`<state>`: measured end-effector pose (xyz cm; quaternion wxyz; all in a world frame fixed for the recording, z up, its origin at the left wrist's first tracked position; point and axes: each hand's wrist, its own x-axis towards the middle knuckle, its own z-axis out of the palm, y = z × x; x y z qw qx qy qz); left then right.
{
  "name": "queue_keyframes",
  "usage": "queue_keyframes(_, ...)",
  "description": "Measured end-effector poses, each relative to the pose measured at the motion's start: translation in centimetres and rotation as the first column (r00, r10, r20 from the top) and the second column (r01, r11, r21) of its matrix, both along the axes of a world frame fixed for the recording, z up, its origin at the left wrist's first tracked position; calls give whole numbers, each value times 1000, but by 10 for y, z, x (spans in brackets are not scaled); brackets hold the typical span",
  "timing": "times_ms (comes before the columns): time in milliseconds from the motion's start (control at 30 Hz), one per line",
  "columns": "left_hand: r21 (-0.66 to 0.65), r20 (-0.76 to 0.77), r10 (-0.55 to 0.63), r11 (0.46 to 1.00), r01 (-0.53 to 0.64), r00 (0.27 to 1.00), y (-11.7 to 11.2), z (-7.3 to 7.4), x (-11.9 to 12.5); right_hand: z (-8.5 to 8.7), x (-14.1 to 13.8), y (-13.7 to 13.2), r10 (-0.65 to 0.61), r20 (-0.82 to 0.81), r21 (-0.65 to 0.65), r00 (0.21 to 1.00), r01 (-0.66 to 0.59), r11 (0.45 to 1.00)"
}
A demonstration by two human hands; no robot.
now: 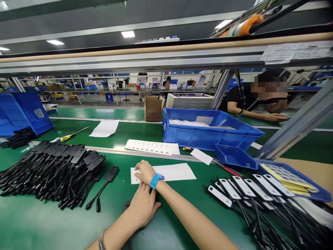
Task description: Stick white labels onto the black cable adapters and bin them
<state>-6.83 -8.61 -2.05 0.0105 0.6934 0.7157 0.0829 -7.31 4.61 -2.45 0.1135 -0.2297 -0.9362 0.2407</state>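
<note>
My right hand (144,172), with a blue wristband, rests on the left end of a white label sheet (177,172), its fingers curled in a pinch on a label there. Just behind it, my left hand (142,205) lies palm down over a black cable adapter (126,205), whose end peeks out at the hand's left side and whose cable runs back toward me. A single black adapter with cable (104,185) lies to the left, beside a large pile of black adapter cables (49,170).
Several labelled adapters (241,189) lie in a row at the right, next to a small blue tray (291,180). Behind stand a big blue bin (208,133), another label sheet (152,147), a red-handled tool (229,170), a yellow screwdriver (68,136) and a co-worker (262,100).
</note>
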Motion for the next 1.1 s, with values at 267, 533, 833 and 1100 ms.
queue_keyframes(267, 97, 38, -32, 995, 28, 999, -1, -8, 0, -4, 5, 3, -62, 63, -34, 996, 65, 997)
queue_keyframes(533, 83, 29, -23, 996, 21, 999, -2, -3, 1, 3, 1, -1, -48, 100, -15, 994, 50, 999)
queue_keyframes(833, 86, 64, -11, 996, 6, 998, -2, -12, -2, 5, 4, -3, -54, 146, 38, 988, 49, 998)
queue_keyframes(1100, 105, 52, -16, 994, 11, 999, -3, -17, 0, 6, 4, -5, -70, 134, 46, 989, 64, 997)
